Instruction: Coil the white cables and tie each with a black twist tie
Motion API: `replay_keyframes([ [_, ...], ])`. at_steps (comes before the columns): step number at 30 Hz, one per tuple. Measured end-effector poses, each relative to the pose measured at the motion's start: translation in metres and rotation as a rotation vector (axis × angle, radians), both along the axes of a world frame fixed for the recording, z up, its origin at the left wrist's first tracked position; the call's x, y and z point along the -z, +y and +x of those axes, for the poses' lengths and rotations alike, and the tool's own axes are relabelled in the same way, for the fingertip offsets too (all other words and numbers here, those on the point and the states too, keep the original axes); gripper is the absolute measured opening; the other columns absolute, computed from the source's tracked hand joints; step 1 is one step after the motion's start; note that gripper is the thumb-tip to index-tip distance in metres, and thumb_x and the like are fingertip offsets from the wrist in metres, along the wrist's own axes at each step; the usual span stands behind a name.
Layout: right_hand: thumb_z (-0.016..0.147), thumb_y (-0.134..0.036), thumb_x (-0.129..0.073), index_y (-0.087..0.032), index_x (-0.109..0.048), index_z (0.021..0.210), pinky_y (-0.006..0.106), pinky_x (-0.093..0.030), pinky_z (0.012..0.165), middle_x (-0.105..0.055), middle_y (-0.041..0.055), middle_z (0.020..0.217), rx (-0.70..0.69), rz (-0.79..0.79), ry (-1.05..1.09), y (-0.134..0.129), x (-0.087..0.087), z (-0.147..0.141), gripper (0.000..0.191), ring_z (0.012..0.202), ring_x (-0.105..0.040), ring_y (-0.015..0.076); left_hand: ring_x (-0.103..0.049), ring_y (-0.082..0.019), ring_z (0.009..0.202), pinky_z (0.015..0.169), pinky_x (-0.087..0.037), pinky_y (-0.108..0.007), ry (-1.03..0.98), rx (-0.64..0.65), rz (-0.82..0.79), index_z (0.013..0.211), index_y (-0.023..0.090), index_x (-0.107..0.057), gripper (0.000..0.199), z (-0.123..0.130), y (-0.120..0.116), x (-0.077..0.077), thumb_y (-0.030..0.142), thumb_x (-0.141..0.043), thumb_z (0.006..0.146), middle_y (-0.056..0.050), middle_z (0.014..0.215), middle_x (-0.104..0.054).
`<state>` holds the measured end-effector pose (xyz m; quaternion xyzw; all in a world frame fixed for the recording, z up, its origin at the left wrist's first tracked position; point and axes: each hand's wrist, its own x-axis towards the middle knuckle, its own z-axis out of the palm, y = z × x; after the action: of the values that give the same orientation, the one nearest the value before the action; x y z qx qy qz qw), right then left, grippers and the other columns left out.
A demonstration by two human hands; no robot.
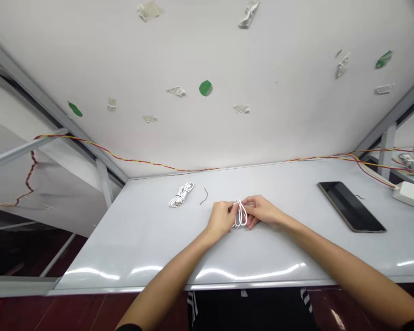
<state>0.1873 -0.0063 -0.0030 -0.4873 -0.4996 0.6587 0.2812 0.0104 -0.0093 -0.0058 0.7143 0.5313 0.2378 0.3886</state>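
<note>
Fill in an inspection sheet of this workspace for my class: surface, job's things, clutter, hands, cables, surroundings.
Surface: grey table, shiny, light reflected near its front edge.
Job's things: looped white cable between the hands.
Clutter: dark-screened phone lying flat at right; thin black strand left of the hands.
Hands: left hand pinches the looped cable; right hand is at its other side, grip unclear.
Cables: tied white bundle at left; red and yellow wires along the back.
Surroundings: white wall with green spots and torn tape.
</note>
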Motion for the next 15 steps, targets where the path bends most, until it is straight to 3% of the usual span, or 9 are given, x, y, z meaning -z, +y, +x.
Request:
replay_keyframes([
  [3, 0.077, -0.047, -0.077, -0.020, -0.057, 0.087, 0.031, -0.062, 0.057, -0.070, 0.0024, 0.060, 0.081, 0.044, 0.119, -0.002, 0.004, -0.007, 0.035, 0.054, -0.069, 0.0181, -0.051, -0.010, 0.042, 0.040, -0.038, -0.024, -0.130, 0.006, -0.034, 0.077, 0.016, -0.067, 0.047, 0.001, 0.002, 0.002, 0.050, -0.040, 0.094, -0.005, 0.076, -0.062],
  [8, 0.080, -0.052, -0.071, -0.023, -0.056, 0.093, 0.036, -0.062, 0.064, -0.070, -0.0006, 0.064, 0.138, 0.149, 0.202, -0.002, 0.002, -0.011, 0.035, 0.058, -0.070, 0.0188, -0.055, -0.015, 0.058, 0.052, -0.051, -0.029, -0.512, 0.025, -0.289, 0.086, 0.013, -0.063, 0.064, 0.007, 0.006, 0.005, 0.071, -0.036, 0.088, -0.003, 0.066, -0.053],
  [11, 0.078, -0.052, -0.072, -0.023, -0.057, 0.097, 0.035, -0.061, 0.062, -0.068, -0.0018, 0.063, 0.149, 0.207, 0.215, -0.004, 0.000, -0.012, 0.038, 0.057, -0.069, 0.0187, -0.055, -0.015, 0.069, 0.061, -0.053, -0.030, -0.558, 0.109, -0.342, 0.100, 0.012, -0.062, 0.064, 0.008, 0.004, 0.000, 0.072, -0.042, 0.087, -0.004, 0.075, -0.055],
  [15, 0.077, -0.049, -0.072, -0.021, -0.065, 0.096, 0.037, -0.060, 0.067, -0.071, 0.0030, 0.077, 0.123, 0.280, 0.227, -0.005, -0.001, -0.009, 0.034, 0.065, -0.069, 0.0200, -0.057, -0.018, 0.088, 0.064, -0.052, -0.027, -0.483, 0.181, -0.209, 0.122, 0.019, -0.054, 0.051, 0.005, -0.001, -0.008, 0.059, -0.051, 0.090, -0.009, 0.102, -0.058],
])
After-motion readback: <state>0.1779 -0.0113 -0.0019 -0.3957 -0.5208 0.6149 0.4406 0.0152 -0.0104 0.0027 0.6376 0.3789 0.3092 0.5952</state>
